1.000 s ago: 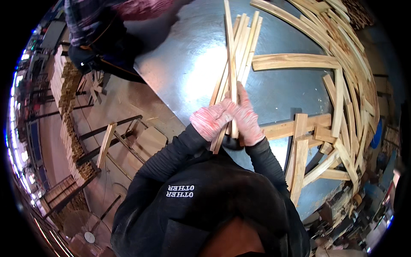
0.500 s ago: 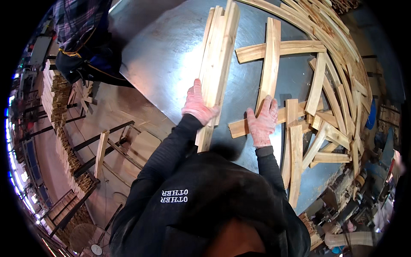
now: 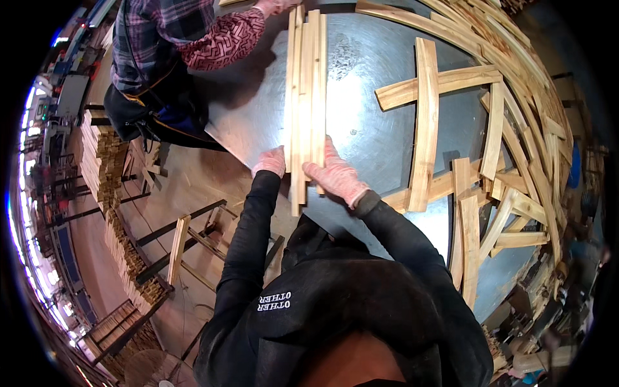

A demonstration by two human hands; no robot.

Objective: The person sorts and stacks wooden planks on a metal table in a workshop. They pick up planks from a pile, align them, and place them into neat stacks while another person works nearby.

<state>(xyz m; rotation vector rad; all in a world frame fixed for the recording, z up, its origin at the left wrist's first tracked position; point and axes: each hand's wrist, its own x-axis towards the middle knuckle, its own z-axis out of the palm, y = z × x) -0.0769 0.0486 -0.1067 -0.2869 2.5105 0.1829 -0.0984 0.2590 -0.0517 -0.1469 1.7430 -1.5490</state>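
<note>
Loose planks (image 3: 494, 126) clutter the bench (image 3: 374, 151) around two o'clock; a co-worker's hand (image 3: 276, 6) is at twelve. Right hand (image 3: 336, 175), half-curled, grasps strips (image 3: 304, 109); left hand (image 3: 269, 162) beside them, grip unclear.

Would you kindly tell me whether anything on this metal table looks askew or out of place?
Somewhat: the central bundle of strips has uneven near ends, so it looks unsquared. To its right, one board lies crosswise over another, and the lower-right boards lie jumbled at mixed angles.
</note>
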